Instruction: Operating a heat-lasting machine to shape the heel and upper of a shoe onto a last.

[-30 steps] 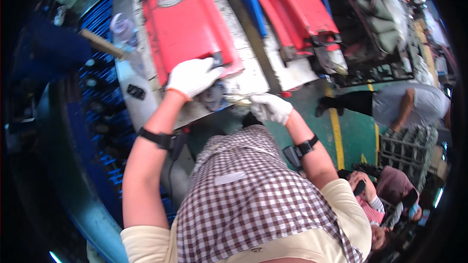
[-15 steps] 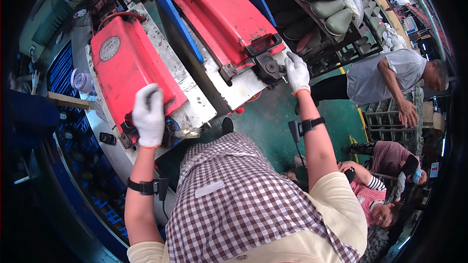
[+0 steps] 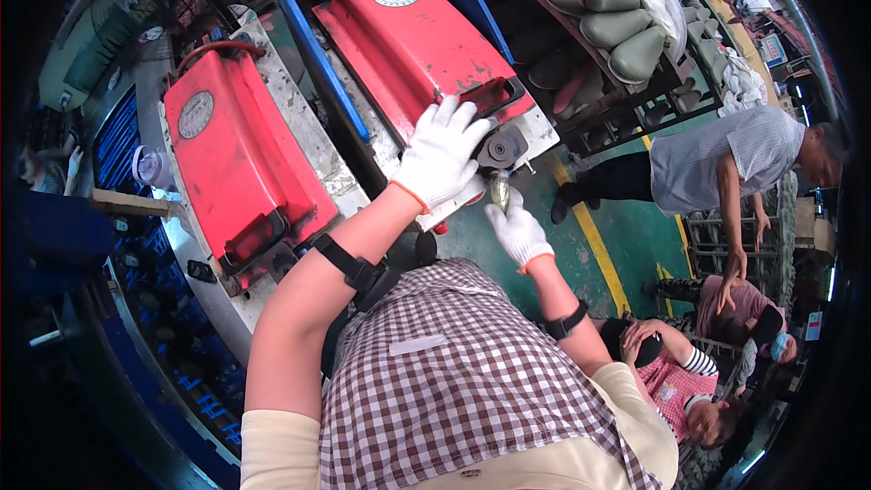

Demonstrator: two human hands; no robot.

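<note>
A red metal machine cover with a round pale label lies on the right-hand bench. My left hand, in a white glove, rests at the cover's near edge with fingers spread, holding nothing. Beside its fingertips is a dark round hub at the machine's near corner. Just below the hub, my right hand, also gloved, closes round a short handle that looks wrapped in shiny yellowish film. A similar red cover lies on the machine to the left, with neither hand on it.
Grey-green shoe lasts are heaped on a rack at the far right. A blue frame runs beside the right machine. One person stands at the right; two more are lower right. A wooden bar juts out at the left.
My left hand has left the left machine and moved right to the right cover. My right hand has come down and left from beside the hub onto the handle. The view has shifted slightly.
</note>
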